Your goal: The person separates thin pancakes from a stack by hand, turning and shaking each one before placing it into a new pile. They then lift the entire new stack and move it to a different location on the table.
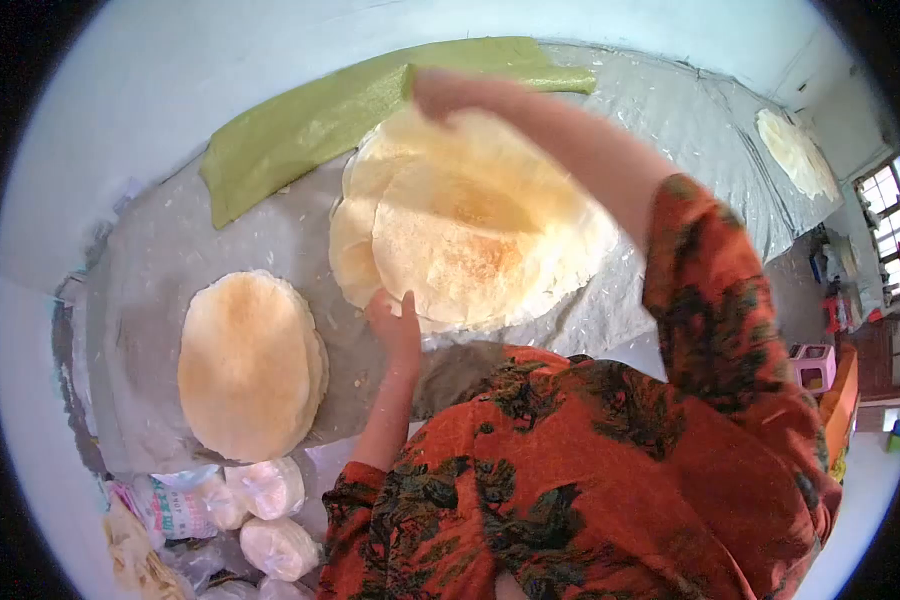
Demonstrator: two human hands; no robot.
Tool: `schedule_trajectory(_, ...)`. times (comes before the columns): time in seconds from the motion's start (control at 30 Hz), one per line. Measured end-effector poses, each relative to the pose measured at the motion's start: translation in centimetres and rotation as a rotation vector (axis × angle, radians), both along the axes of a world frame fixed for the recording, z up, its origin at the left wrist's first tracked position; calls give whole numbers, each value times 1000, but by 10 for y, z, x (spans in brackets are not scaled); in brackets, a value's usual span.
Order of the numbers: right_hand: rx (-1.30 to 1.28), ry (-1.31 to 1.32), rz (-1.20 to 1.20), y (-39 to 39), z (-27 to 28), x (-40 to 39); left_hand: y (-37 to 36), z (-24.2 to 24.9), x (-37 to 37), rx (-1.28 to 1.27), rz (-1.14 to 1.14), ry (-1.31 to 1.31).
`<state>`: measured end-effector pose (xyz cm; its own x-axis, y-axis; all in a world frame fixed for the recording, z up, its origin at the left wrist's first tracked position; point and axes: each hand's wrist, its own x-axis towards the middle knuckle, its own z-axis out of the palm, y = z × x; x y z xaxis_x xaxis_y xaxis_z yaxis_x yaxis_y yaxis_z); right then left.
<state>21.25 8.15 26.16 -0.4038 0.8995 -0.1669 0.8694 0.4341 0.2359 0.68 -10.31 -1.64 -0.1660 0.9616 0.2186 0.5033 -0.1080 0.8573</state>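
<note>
A wide pile of thin, round flatbreads (450, 240) lies on the grey cloth, its sheets overlapping unevenly. My left hand (397, 325) touches the pile's near left edge, thumb and fingers apart. Stretched across the pile, my right hand (438, 95) is at its far edge, beside the green cloth; it is blurred, and its fingers cannot be made out. To the left stands a neater stack of round flatbreads (253, 365), apart from both hands.
The folded green cloth (300, 130) lies along the wall behind the pile. Another flatbread (796, 155) is at the far right. Plastic-wrapped packs (280, 548) sit below the left table edge. A pink stool (812, 368) stands at the right.
</note>
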Motion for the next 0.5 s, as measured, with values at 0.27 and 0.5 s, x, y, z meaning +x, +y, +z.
schedule_trajectory(0.27, 470, 285, -89, -159, 37, 31, 15, 21, -6, -630, -97, -717)
schedule_trajectory(0.5, 304, 642, 103, -231, -193, 54, 20, 16, -1, -760, -251, -923)
